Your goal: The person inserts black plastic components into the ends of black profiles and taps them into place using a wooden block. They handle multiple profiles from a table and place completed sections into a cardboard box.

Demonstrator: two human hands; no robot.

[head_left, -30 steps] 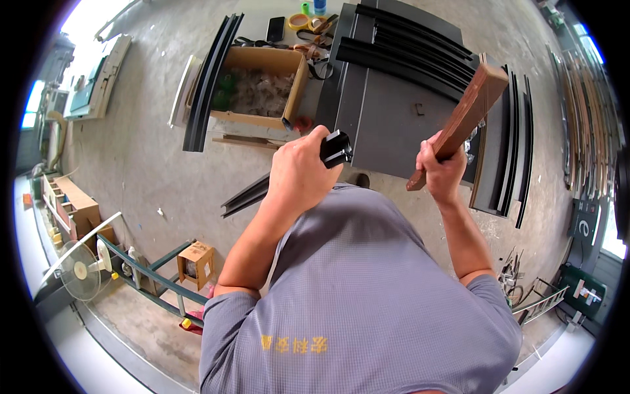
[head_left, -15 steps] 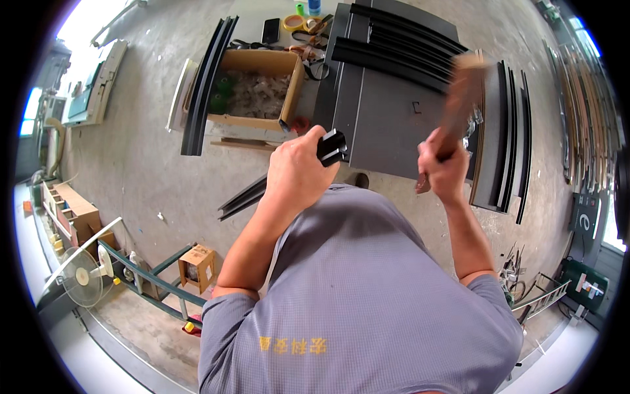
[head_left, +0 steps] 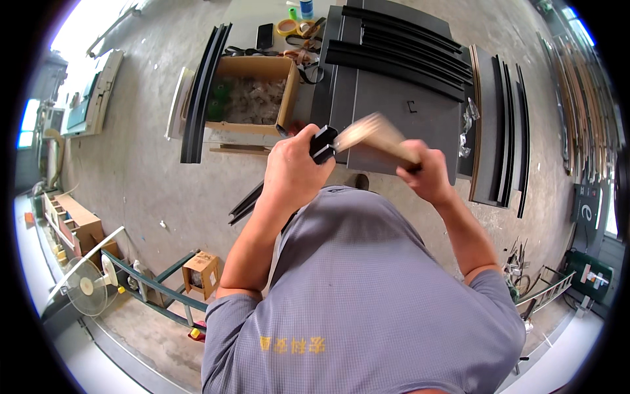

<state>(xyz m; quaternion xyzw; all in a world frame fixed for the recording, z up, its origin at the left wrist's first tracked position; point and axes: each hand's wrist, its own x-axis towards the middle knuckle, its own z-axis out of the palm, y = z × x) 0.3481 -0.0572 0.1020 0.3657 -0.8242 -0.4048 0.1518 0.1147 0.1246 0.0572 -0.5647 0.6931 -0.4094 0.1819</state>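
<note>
My left hand [head_left: 294, 169] is closed around a long black channel-shaped profile [head_left: 322, 144]. One end of it sticks out past my thumb, and the rest slants down to the left behind my wrist. My right hand [head_left: 428, 172] grips a brown wooden block [head_left: 384, 139] by one end. The block is smeared by motion; its pale far end is at the profile's open end, and whether they touch I cannot tell. Just beyond is a dark grey panel [head_left: 394, 141], with a small black bracket-shaped piece [head_left: 411, 106] lying on it.
Several black profiles [head_left: 400, 71] lie across the panel, and others stand at its right [head_left: 505, 131]. Left of it sits an open cardboard box [head_left: 252, 128] with clear plastic packets. Tape rolls [head_left: 287, 27] and a phone [head_left: 264, 36] lie behind. A fan [head_left: 88, 285] stands lower left.
My right hand has swung the wooden block leftward and down, from upright over the panel to the profile's end. My left hand keeps hold of the profile, shifted slightly left.
</note>
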